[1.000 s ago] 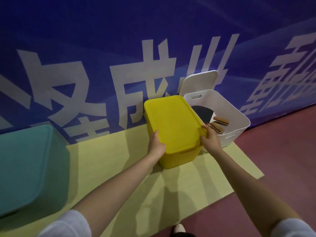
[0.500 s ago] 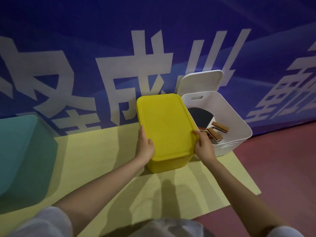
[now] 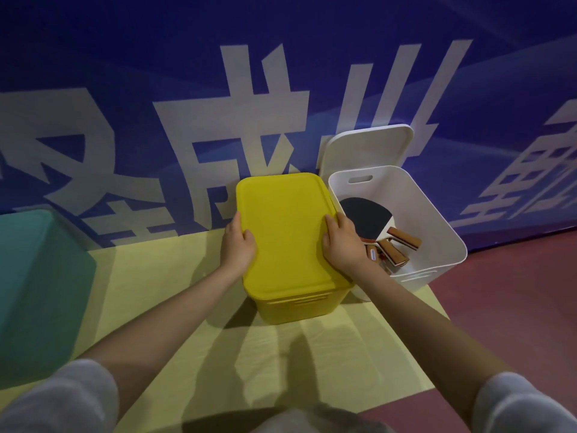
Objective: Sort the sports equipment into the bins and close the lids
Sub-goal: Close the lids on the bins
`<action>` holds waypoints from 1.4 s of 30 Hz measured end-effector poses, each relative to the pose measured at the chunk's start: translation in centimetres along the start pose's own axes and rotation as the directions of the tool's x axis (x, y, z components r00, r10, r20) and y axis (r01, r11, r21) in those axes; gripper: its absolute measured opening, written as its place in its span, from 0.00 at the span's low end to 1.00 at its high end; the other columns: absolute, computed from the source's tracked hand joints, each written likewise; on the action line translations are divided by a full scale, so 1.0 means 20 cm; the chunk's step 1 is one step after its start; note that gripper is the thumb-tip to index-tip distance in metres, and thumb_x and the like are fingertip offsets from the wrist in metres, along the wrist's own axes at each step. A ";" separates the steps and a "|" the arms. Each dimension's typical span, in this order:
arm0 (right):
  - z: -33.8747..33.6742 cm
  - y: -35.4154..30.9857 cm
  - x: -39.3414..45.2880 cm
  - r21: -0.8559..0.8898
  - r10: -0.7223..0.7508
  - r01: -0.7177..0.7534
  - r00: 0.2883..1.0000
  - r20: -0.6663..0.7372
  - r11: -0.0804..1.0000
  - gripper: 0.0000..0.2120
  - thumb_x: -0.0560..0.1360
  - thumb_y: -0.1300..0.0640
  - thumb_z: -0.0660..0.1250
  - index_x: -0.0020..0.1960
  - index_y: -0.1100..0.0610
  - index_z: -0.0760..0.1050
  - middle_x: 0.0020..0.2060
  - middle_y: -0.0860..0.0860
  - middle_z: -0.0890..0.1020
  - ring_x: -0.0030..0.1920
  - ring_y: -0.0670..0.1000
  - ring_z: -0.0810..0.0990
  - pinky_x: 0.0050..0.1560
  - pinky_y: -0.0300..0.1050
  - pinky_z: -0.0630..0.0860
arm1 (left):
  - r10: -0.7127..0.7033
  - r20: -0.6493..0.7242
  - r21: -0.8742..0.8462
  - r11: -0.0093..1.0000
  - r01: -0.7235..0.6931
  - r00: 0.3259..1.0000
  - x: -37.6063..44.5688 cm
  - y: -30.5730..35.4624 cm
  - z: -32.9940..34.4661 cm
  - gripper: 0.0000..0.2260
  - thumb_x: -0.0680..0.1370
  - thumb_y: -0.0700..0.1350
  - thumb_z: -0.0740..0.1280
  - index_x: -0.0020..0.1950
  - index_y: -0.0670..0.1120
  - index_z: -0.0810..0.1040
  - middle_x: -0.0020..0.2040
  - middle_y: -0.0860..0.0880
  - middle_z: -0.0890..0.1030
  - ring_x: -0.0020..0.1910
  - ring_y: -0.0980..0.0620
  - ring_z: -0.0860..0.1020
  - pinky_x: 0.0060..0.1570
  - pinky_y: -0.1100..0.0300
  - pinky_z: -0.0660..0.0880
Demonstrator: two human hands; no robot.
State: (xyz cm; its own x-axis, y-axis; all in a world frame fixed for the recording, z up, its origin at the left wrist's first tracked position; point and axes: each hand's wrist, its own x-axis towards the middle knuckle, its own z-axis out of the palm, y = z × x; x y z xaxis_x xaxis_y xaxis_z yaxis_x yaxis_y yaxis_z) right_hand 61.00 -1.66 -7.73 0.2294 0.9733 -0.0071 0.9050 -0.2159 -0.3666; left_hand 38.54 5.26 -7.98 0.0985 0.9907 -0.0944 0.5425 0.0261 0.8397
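We see the left hand (image 3: pixel 238 245) and the right hand (image 3: pixel 341 245) gripping the yellow lid (image 3: pixel 288 232) at its two long edges, thumbs on top and fingers curled over the rim, the lid lying flat on the yellow bin (image 3: pixel 296 306). Just right of it, touching or nearly so, stands the open white bin (image 3: pixel 437 232) holding table tennis paddles (image 3: pixel 374 218), its white lid (image 3: pixel 368 146) propped upright behind it against the blue banner (image 3: pixel 187 57). Both bins rest on a pale yellow mat (image 3: pixel 175 276), with a teal bin (image 3: pixel 34 276) well apart at the left.
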 end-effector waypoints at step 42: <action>-0.05 0.07 0.22 0.492 0.083 -0.074 0.997 0.003 0.868 0.19 0.81 0.62 0.56 0.71 0.54 0.67 0.70 0.54 0.69 0.68 0.55 0.70 0.67 0.48 0.67 | -0.038 -0.098 -0.202 0.979 0.017 0.994 -0.07 -0.03 0.09 0.22 0.84 0.44 0.52 0.78 0.51 0.54 0.75 0.50 0.65 0.70 0.50 0.67 0.64 0.57 0.67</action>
State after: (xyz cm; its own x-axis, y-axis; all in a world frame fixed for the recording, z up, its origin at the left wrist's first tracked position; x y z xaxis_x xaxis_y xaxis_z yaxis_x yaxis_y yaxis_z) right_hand 63.61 2.31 -7.35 0.3027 0.9522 -0.0408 0.5918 -0.2213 -0.7751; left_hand 39.49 3.71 -9.31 -0.0046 0.9973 -0.0728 0.3646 0.0695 0.9286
